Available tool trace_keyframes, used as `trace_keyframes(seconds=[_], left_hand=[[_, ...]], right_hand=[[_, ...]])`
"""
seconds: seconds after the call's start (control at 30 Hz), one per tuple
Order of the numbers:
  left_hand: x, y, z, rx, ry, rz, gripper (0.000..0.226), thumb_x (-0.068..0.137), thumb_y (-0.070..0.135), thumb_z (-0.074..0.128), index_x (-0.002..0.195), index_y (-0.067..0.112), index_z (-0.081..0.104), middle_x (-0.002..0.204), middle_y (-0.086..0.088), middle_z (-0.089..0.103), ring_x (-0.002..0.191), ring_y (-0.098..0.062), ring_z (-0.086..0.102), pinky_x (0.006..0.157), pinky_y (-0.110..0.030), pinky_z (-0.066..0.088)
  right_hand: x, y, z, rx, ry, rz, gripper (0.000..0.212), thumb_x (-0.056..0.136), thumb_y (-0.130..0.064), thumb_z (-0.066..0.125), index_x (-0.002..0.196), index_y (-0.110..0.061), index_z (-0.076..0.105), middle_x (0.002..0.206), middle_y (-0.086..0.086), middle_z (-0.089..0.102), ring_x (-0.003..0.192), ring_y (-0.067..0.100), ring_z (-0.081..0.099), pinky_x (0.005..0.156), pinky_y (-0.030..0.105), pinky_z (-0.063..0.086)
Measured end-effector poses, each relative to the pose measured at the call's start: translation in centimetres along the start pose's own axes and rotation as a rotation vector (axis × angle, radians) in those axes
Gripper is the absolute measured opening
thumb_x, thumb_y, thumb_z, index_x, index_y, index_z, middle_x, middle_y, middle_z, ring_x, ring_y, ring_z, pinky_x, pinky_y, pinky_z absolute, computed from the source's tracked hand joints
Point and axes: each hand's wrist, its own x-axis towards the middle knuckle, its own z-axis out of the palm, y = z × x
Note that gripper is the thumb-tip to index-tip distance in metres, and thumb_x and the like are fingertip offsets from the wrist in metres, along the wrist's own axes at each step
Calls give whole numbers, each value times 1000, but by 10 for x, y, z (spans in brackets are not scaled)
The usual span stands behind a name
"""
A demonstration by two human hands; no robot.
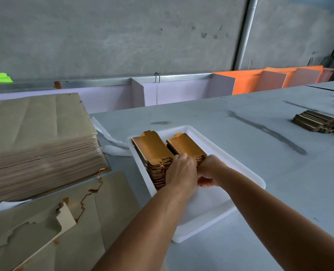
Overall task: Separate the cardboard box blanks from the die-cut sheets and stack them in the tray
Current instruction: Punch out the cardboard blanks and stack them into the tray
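A white plastic tray [238, 169] lies on the grey table, holding two side-by-side stacks of gold box blanks: a left stack [151, 148] and a right stack [186, 144]. My left hand [181, 171] lies against the near end of the stacks, fingers curled over the edge of the blanks. Just to its right, my right hand [211, 171] grips the near end of the right stack with curled fingers. A thick pile of uncut die-cut sheets [35, 137] sits at the left.
Torn waste sheets [44, 222] with gold edges lie at the near left. Another small stack of blanks [316, 121] rests at the far right of the table. A lilac and orange partition [181, 90] runs along the table's back edge.
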Motion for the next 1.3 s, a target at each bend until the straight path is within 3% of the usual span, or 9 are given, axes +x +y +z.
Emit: trace_keyframes(seconds=[0.17, 0.57, 0.77, 0.97, 1.13, 1.23, 1.3], left_hand=[[2, 0, 0, 4, -7, -6, 27, 90, 5, 57, 116, 3, 54, 121, -10, 50, 115, -23, 42, 88, -29, 41], [4, 0, -1, 23, -63, -22, 30, 92, 4, 51, 121, 3, 54, 126, -12, 47, 117, -25, 40, 90, -31, 41], [4, -2, -2, 19, -80, -36, 27, 93, 4, 49, 119, 4, 55, 124, -11, 47, 116, -24, 40, 88, -32, 41], [3, -1, -1, 53, -92, -43, 26, 91, -1, 48, 115, 3, 56, 125, -10, 44, 119, -24, 38, 74, -27, 32], [3, -2, 1, 72, -110, -28, 24, 92, 1, 49, 115, 6, 56, 130, -8, 42, 122, -23, 35, 81, -29, 38], [3, -2, 1, 81, -106, -32, 27, 93, 2, 47, 119, 6, 54, 133, -7, 41, 124, -23, 35, 89, -31, 41], [1, 2, -2, 63, -87, -27, 22, 92, -1, 46, 112, 7, 53, 124, -6, 45, 119, -23, 38, 84, -30, 41]], right_hand=[[4, -1, 1, 201, -20, 93, 20, 75, 15, 66, 80, -1, 55, 68, 12, 54, 53, 21, 56, 37, 23, 48], [13, 2, 5, 249, 71, 104, 21, 77, 14, 66, 75, -2, 52, 68, 12, 52, 49, 19, 53, 29, 15, 37], [14, 1, 2, 210, 81, 114, 20, 77, 8, 63, 66, -5, 52, 54, 7, 52, 24, 12, 47, 33, 12, 33], [2, -3, -9, 152, -16, 148, 14, 78, 4, 58, 70, -8, 57, 58, 8, 55, 42, 14, 48, 40, 16, 32], [-12, -7, -32, 100, -144, 113, 19, 83, 1, 55, 66, -7, 57, 42, 4, 53, 31, 10, 44, 37, 14, 31], [-18, -4, -45, 147, -192, 78, 22, 83, 0, 55, 63, -7, 57, 45, 5, 54, 35, 12, 42, 36, 14, 32], [-23, -1, -48, 194, -220, 63, 22, 83, -1, 56, 62, -7, 57, 47, 5, 55, 35, 12, 43, 35, 15, 33]])
